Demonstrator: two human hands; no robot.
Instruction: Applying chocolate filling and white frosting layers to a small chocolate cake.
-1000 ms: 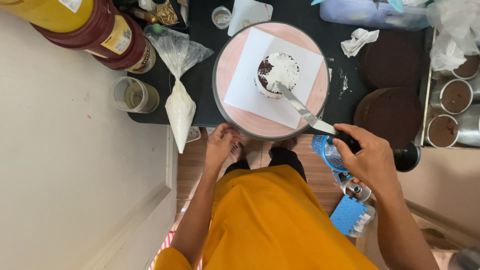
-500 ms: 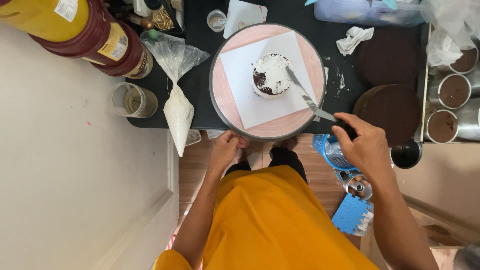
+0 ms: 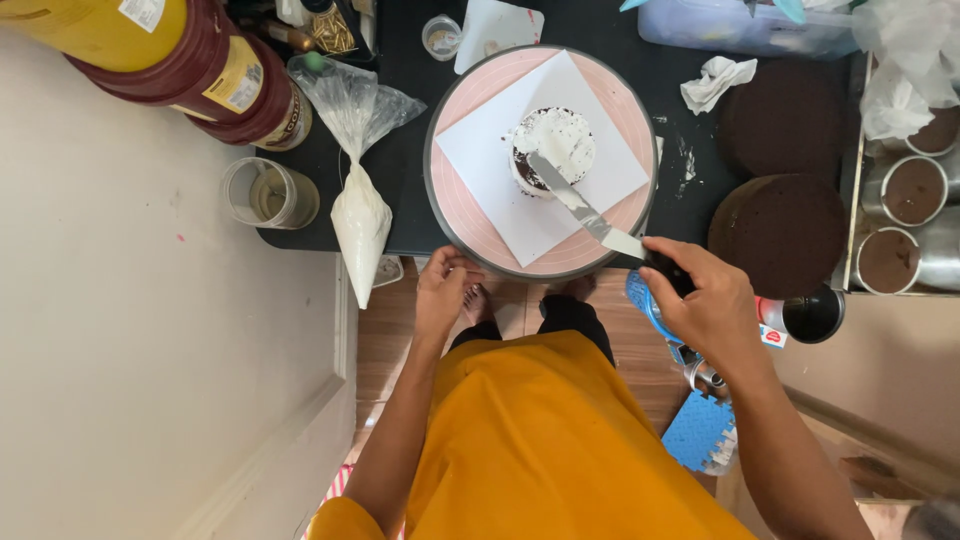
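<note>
A small round chocolate cake (image 3: 552,150) covered in white cream sits on a white square sheet on a pink turntable (image 3: 480,235). My right hand (image 3: 705,300) grips the black handle of a metal spatula (image 3: 590,212), whose blade lies against the cake's near side. My left hand (image 3: 447,290) holds the turntable's front rim with its fingers curled on the edge.
A filled piping bag (image 3: 358,205) lies left of the turntable, beside a glass jar (image 3: 268,194) and large tubs (image 3: 215,70). Dark round cake layers (image 3: 785,225) and metal tins (image 3: 905,225) stand on the right. A crumpled tissue (image 3: 715,80) lies behind.
The turntable and its sheet have rotated. The spatula blade has swung from the cake's right side round to its near side, and my right hand has moved slightly left.
</note>
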